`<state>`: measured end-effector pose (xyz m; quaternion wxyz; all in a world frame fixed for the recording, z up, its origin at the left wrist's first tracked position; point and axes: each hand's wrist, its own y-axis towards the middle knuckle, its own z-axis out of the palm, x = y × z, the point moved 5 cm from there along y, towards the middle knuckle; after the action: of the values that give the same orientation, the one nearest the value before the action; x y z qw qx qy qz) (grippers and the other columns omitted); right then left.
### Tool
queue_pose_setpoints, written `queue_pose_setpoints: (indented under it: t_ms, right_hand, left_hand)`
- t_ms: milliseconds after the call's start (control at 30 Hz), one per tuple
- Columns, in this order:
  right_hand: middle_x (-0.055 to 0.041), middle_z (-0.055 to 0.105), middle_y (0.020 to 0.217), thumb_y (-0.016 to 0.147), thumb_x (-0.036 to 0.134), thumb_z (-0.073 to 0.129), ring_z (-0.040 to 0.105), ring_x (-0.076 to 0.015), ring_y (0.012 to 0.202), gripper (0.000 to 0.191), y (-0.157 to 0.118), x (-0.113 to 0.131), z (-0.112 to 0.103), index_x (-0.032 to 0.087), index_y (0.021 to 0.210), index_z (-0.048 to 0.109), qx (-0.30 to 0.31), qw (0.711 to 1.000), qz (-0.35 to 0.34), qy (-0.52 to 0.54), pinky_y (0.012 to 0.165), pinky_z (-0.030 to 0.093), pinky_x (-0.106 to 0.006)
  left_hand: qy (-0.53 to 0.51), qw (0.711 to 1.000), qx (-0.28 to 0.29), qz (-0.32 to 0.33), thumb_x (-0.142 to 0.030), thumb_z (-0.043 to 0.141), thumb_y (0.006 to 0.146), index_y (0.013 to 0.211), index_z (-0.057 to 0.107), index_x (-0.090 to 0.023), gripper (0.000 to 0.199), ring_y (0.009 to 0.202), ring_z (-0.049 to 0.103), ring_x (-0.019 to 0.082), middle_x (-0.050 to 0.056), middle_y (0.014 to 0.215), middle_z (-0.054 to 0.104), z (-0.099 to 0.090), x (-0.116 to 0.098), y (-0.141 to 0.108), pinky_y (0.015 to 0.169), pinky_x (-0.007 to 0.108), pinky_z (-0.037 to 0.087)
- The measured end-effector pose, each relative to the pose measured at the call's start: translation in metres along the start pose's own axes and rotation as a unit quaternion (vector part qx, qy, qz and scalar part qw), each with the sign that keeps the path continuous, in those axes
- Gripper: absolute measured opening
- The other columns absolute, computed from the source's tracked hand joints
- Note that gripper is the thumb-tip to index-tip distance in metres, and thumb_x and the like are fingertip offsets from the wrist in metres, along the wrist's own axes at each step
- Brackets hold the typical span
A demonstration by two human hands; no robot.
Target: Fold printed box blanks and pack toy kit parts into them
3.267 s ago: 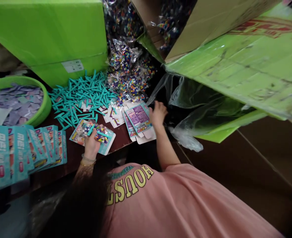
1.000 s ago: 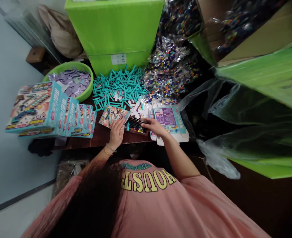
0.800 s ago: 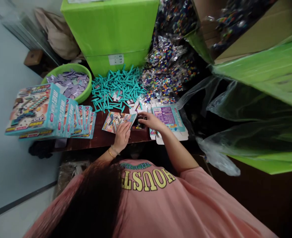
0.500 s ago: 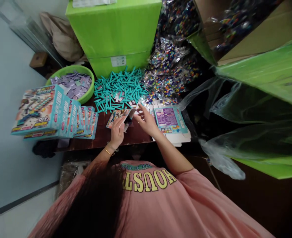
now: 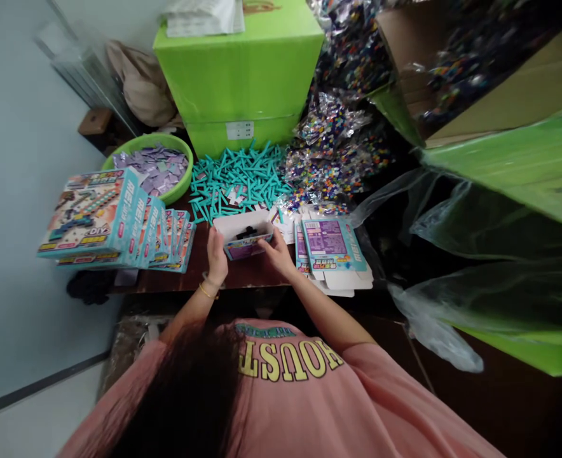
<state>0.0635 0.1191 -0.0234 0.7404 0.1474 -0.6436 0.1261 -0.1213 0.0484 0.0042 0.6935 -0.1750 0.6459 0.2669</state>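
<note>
From here it looks like the packing step: an upright printed carton (image 5: 245,250) stands open-mouthed near the tabletop's (image 5: 247,278) front edge, dark parts (image 5: 247,231) showing inside. The left hand (image 5: 217,257) cups its left end, half-closed; the right hand (image 5: 280,256) pinches the near wall by the right corner. Next, I'd judge, calls for steadying the carton and folding its flap in. Whether its base touches the tabletop, I can't tell.
</note>
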Motion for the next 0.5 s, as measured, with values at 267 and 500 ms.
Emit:
queue_pose_setpoints:
  t_ms: [267,500]
  right_hand:
    - [-0.0066,0.079,0.112,0.073,0.050,0.078,0.071,-0.0281,0.111,0.050,0.036,0.032,-0.022,0.021,0.114,0.078,0.065,0.993,0.086,0.042,0.105,0.053,-0.045]
    - [-0.0067,0.078,0.114,0.086,0.045,0.068,0.068,-0.0264,0.112,0.032,0.051,0.077,-0.010,0.023,0.105,0.081,0.110,0.967,-0.156,-0.167,0.106,0.051,-0.045]
  left_hand:
    - [0.000,0.992,0.096,-0.082,-0.051,0.082,0.077,0.114,0.076,-0.016,0.052,0.117,0.070,0.029,0.010,0.117,0.079,0.006,0.004,0.006,0.107,0.040,0.052]
    - [0.001,0.990,0.107,-0.096,-0.054,0.081,0.073,0.104,0.078,-0.014,0.051,0.105,0.072,0.029,0.010,0.104,0.080,0.013,-0.001,0.019,0.100,0.043,0.054]
